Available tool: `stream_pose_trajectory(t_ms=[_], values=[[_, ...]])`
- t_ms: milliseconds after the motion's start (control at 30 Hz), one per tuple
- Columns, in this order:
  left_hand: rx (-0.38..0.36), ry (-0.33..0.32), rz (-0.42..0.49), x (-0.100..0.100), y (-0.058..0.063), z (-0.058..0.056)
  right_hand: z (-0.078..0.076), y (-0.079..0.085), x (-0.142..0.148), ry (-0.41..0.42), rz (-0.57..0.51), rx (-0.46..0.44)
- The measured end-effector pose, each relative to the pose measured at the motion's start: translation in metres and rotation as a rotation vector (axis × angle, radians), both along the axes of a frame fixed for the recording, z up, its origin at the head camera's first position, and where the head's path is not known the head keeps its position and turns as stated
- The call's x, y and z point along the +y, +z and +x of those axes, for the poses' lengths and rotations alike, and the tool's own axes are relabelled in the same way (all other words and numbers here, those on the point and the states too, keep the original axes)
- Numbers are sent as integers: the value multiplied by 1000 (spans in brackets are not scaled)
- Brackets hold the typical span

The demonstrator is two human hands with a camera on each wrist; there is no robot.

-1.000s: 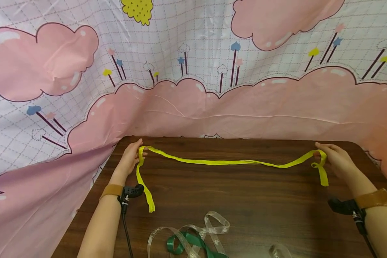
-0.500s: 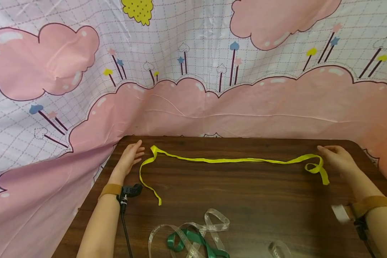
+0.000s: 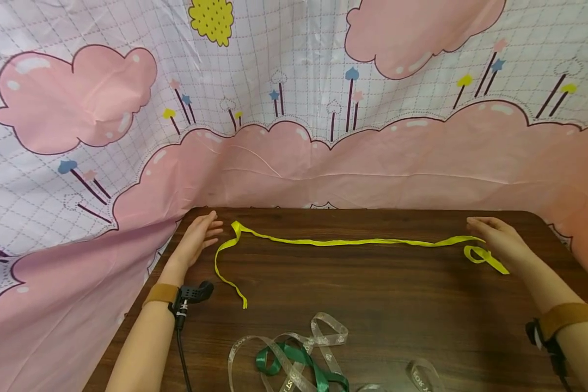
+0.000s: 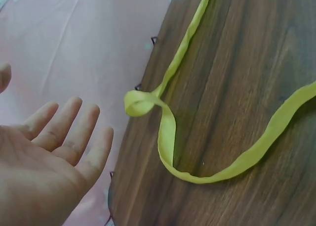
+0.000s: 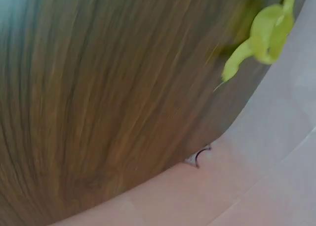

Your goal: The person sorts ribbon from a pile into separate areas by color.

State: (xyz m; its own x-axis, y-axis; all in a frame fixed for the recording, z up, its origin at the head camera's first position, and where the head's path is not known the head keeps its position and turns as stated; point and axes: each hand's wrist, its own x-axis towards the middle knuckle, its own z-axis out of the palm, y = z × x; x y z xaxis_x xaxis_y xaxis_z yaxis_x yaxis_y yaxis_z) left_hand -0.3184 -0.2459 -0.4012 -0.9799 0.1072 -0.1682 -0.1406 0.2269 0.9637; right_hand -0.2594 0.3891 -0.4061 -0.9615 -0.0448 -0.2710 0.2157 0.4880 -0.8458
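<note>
Brown table beneath yellow ribbon, green ribbon, clear ribbon

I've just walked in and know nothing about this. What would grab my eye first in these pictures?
Probably the bright yellow ribbon stretched across the far part of the dark wooden table, with the left hand and right hand near its opposite ends. Behind it hangs a pink-and-white backdrop printed with clouds. Nearer the camera, a green ribbon lies tangled with clear, printed ribbon.
</note>
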Motion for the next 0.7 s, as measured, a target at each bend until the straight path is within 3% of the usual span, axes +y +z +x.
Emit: stream_pose_trajectory(t_ms=[233,467,700], values=[[36,-63,-3,11,6,12,6,7,-26,86,20,74],[67,-115,-20,25,14,22,16,18,-49,138,27,90],[122,-206,-48,43,24,39,27,27,-67,171,-33,100]])
